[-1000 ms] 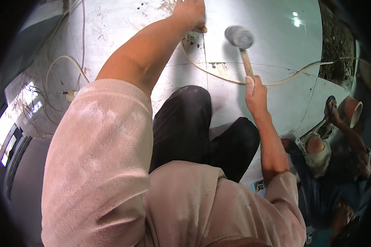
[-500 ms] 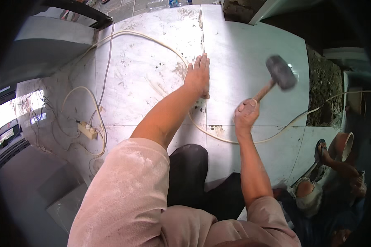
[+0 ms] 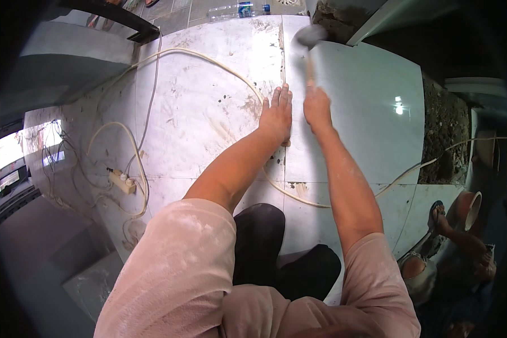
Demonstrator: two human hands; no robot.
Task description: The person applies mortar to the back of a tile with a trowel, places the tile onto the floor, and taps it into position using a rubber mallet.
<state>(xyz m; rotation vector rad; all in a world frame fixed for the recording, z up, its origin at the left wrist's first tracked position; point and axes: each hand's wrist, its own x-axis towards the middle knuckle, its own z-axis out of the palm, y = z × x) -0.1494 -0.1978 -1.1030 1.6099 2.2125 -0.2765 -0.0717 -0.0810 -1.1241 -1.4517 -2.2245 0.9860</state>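
Note:
My left hand point(image 3: 276, 117) lies flat on the floor tiles, fingers stretched forward along the joint between a dusty white tile point(image 3: 208, 107) and a cleaner tile point(image 3: 366, 101) to its right. In my right hand point(image 3: 318, 110), closed round the wooden handle, is a mallet point(image 3: 311, 37) with a dark head. The head is slightly blurred and is over the far left part of the cleaner tile, close to its far edge. I cannot tell whether it touches the tile.
A pale cable point(image 3: 203, 55) loops across the tiles to a power strip point(image 3: 121, 182) at the left. Beyond the far edge lies a plastic bottle point(image 3: 238, 10). Bare rough ground point(image 3: 444, 132) borders the right tile. At lower right are another person's leg point(image 3: 462, 239) and a bucket point(image 3: 468, 210).
My right hand has swung the mallet forward and left, from the right tile's middle to its far left corner. My left hand stays flat on the joint. The view has shifted slightly.

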